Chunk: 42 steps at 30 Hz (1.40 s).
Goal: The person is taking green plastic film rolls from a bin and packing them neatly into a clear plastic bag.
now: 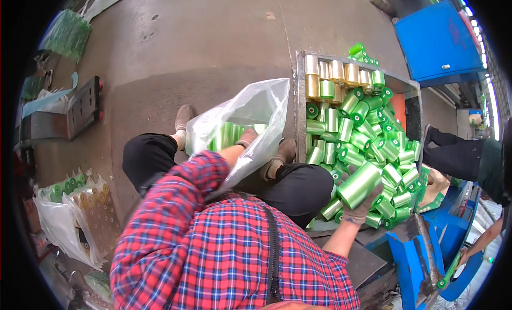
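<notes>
A clear plastic bag (274, 105) stands between my feet with its mouth wide, and several shiny green film rolls (226, 135) lie inside. My left hand (247, 137) reaches into the bag beside those rolls; its fingers are partly hidden, so I cannot make out a grip. In a grey glove, my right hand (362, 207) is closed around a larger-looking green film roll (360, 185), lifted over the near edge of a heap. That heap of green film rolls (368, 129) fills a grey-rimmed bin (301, 97) on my right.
Gold film rolls (336, 71) line the bin's far left corner. A blue cabinet (437, 41) stands far right. Another person's legs (453, 153) and a hand (465, 255) are at the right. Bagged rolls (80, 203) and a dark metal stand (82, 110) are at left.
</notes>
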Motion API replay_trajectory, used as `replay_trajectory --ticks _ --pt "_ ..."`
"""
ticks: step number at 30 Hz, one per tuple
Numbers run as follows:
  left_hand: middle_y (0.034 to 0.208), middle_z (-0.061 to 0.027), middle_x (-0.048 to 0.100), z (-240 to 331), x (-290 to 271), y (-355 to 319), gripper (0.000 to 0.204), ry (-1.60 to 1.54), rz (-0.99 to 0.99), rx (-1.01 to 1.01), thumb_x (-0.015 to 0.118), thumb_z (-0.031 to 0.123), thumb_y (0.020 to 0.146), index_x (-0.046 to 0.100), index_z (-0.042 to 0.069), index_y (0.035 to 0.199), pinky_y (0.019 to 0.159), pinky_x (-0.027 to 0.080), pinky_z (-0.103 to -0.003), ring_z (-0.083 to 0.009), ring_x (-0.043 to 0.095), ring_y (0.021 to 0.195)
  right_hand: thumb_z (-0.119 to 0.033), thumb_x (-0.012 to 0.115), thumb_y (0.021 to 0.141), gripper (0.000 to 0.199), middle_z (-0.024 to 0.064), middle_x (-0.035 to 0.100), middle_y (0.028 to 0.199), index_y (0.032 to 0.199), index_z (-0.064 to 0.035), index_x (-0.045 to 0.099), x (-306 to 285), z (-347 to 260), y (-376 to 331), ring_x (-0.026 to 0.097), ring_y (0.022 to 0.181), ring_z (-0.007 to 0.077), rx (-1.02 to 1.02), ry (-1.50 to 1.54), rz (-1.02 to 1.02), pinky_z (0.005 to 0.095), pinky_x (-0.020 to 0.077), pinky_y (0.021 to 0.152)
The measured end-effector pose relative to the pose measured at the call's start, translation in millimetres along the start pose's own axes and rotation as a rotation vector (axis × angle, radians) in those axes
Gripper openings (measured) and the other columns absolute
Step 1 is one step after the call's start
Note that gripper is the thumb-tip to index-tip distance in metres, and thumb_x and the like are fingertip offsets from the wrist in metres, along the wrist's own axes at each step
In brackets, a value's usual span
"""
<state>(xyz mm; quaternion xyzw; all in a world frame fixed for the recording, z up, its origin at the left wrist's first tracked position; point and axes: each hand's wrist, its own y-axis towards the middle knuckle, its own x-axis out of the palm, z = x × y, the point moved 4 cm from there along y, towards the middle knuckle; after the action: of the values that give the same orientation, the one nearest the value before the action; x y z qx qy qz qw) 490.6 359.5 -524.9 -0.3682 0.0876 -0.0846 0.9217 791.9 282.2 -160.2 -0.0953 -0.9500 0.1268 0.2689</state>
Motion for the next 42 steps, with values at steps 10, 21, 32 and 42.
replay_trajectory --ticks 10,21,32,42 --pt "0.12 -0.0209 0.049 -10.8 45.5 -105.5 0.044 1.016 -0.17 0.449 0.041 0.032 0.084 0.051 0.001 0.114 0.088 0.043 -0.037 -0.0302 0.051 0.108 -0.048 0.054 0.08 0.075 0.02 0.05 0.115 0.125 0.0068 0.031 201.9 140.4 42.4 0.052 0.101 0.0298 0.125 -1.041 -0.393 0.0306 0.0412 0.088" --pt "0.096 -0.0197 0.061 153.0 -156.8 -294.6 0.061 1.563 0.043 0.376 0.068 0.05 0.06 0.062 -0.002 0.092 0.091 0.04 -0.035 -0.0286 0.057 0.097 -0.051 0.047 0.08 0.057 0.0182 0.059 0.105 0.102 -0.0005 0.061 186.0 118.7 90.3 0.058 0.097 0.0269 0.318 -2.262 -0.717 0.0378 0.0428 0.087" --pt "0.11 -0.02 0.052 240.8 -179.4 -353.0 0.052 1.297 0.022 0.627 0.062 0.032 0.072 0.05 -0.001 0.111 0.095 0.034 -0.04 -0.035 0.045 0.109 -0.031 0.067 0.074 0.032 0.0036 0.06 0.068 0.093 -0.0052 0.061 99.3 -31.1 110.5 0.056 0.055 0.0095 -0.039 -0.812 0.106 0.0256 0.0465 0.05" --pt "0.101 -0.0248 0.055 266.5 -118.7 -321.0 0.029 0.949 -0.211 0.395 0.048 0.014 0.081 0.054 -0.004 0.102 0.088 0.039 -0.043 -0.0405 0.049 0.102 -0.058 0.064 0.064 0.073 0.0249 0.056 0.107 0.103 0.0033 0.054 -151.5 207.5 147.2 0.051 0.107 0.0347 0.496 -1.528 0.352 0.038 0.0397 0.09"
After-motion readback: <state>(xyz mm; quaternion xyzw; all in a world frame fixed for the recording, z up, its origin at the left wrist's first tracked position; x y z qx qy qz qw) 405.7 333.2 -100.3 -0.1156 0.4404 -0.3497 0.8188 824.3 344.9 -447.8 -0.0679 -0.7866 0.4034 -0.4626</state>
